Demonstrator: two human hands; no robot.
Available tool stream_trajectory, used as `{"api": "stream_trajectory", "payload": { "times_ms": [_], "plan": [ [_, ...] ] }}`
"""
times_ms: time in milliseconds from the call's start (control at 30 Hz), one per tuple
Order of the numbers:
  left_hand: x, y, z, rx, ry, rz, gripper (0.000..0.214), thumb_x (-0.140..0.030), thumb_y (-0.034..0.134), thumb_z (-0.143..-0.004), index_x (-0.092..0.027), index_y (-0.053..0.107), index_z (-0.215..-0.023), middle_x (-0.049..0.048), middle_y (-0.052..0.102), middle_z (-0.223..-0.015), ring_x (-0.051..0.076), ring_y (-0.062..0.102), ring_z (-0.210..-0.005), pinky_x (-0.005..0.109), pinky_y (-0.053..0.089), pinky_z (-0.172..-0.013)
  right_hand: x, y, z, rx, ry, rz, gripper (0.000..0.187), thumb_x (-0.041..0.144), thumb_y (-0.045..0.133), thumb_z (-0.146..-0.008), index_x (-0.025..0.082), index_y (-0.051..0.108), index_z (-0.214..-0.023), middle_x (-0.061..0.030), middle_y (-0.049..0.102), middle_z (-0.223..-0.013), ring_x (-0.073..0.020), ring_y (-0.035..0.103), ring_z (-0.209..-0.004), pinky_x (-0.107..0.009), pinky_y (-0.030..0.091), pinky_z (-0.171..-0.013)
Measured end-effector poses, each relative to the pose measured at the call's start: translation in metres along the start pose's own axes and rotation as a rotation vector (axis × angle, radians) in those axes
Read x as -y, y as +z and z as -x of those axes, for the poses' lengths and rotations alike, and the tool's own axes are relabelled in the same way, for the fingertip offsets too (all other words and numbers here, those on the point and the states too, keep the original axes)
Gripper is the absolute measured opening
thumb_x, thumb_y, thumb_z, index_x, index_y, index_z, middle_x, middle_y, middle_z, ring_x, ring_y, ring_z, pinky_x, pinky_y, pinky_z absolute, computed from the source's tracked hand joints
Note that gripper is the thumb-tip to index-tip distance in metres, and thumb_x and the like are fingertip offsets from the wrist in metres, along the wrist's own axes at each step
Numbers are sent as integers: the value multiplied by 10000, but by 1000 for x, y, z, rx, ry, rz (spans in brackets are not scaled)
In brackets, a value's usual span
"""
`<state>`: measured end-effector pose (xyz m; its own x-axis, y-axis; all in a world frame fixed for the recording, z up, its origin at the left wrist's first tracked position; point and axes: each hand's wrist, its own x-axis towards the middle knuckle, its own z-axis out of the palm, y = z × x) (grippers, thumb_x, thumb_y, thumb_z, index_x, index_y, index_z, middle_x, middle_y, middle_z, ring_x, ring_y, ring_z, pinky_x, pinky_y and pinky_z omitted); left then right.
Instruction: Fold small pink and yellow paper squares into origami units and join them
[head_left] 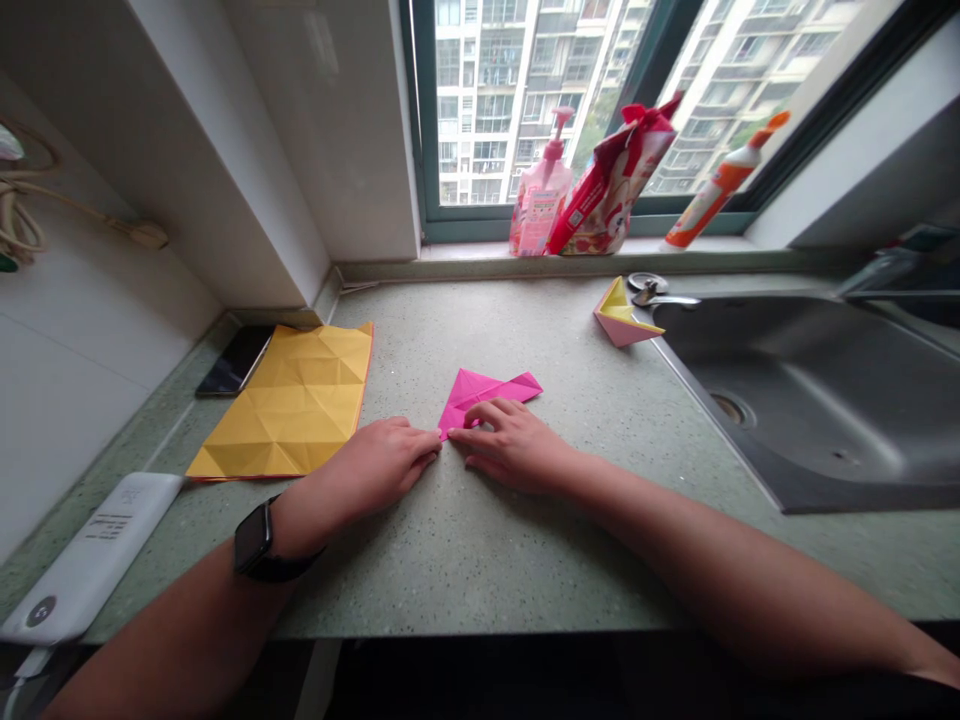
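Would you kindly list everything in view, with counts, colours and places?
folded paper: 1, pink, between the hands
creased paper: 1, yellow, counter left
paper model: 1, yellow and pink, beside sink
phone: 1, black, counter left
power bank: 1, white, front left
steel sink: 1, grey, right
pump bottle: 1, pink, windowsill
bag: 1, red, windowsill
squeeze bottle: 1, white-orange, windowsill
cable: 1, beige, left wall
watch: 1, black, left wrist
left hand: 1, touching folded paper
right hand: 1, on folded paper
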<state>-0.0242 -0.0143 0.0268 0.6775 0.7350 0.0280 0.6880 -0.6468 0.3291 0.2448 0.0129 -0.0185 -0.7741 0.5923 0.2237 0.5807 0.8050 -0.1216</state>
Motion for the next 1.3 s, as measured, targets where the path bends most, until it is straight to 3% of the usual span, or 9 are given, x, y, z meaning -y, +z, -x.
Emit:
{"api": "stream_trajectory", "payload": {
  "times_ms": [167, 300, 500, 667, 867, 1000, 1167, 1300],
  "plan": [
    [-1, -9, 5, 2, 6, -1, 269, -277, 557, -1074, -239, 763, -906, 41, 713, -800, 213, 666, -761, 314, 517, -757, -2, 4, 1, -22, -8, -12, 356, 367, 730, -1041, 320, 772, -1391, -132, 721, -1301, -321, 639, -1166, -516, 573, -1020],
    [3, -7, 0, -122, -16, 7, 245, -293, 536, -1105, -241, 776, -1088, 71, 784, -1002, 239, 726, -939, 330, 542, -840, -4, 6, 3, -27, -10, -21, 388, 365, 728, -1040, 320, 756, -1424, -135, 720, -1305, -334, 638, -1187, -534, 571, -1030],
    [3, 0, -1, 24, 0, -31, 176, -258, 589, -1077, -243, 759, -1120, 60, 808, -1053, 245, 745, -901, 331, 530, -767, -6, 6, 4, -24, -18, -25, 385, 352, 711, -1047, 324, 754, -1429, -136, 716, -1303, -341, 640, -1207, -536, 572, -1032],
    [0, 6, -1, 20, -23, -45, 291, -267, 649, -1061, -260, 705, -1346, 82, 799, -1209, 272, 737, -1001, 366, 548, -843, -6, 7, 4, -25, -22, -19, 431, 335, 716, -1039, 321, 726, -1470, -131, 722, -1303, -331, 645, -1199, -529, 575, -1037],
    [-6, 9, -10, -17, -58, -89, 345, -315, 739, -1035, -199, 685, -1355, 104, 791, -1154, 297, 669, -1021, 404, 532, -896, -6, 7, 4, -30, -29, -18, 417, 341, 708, -1044, 283, 738, -1456, -147, 727, -1311, -342, 643, -1197, -535, 583, -1024],
    [-7, 5, -9, 29, -35, -120, 308, -318, 710, -1057, -204, 696, -1343, 89, 796, -1182, 280, 666, -996, 394, 526, -880, -6, 7, 4, -35, -28, -11, 416, 351, 705, -1049, 291, 736, -1459, -142, 726, -1308, -342, 644, -1197, -533, 582, -1023],
    [-7, -5, -1, 62, -9, -175, 172, -345, 671, -1077, -225, 788, -1117, 60, 769, -897, 251, 675, -832, 350, 491, -748, -7, 8, 5, -41, -18, -21, 384, 353, 716, -1047, 318, 754, -1427, -131, 726, -1296, -331, 648, -1195, -525, 576, -1033],
    [-4, -3, 0, -44, 24, -166, 176, -326, 667, -1081, -238, 816, -1052, 43, 729, -812, 229, 670, -783, 340, 483, -750, -9, 8, 7, -50, -21, -52, 380, 345, 733, -1037, 327, 757, -1416, -123, 729, -1294, -319, 651, -1201, -516, 576, -1040]
  ]
}}
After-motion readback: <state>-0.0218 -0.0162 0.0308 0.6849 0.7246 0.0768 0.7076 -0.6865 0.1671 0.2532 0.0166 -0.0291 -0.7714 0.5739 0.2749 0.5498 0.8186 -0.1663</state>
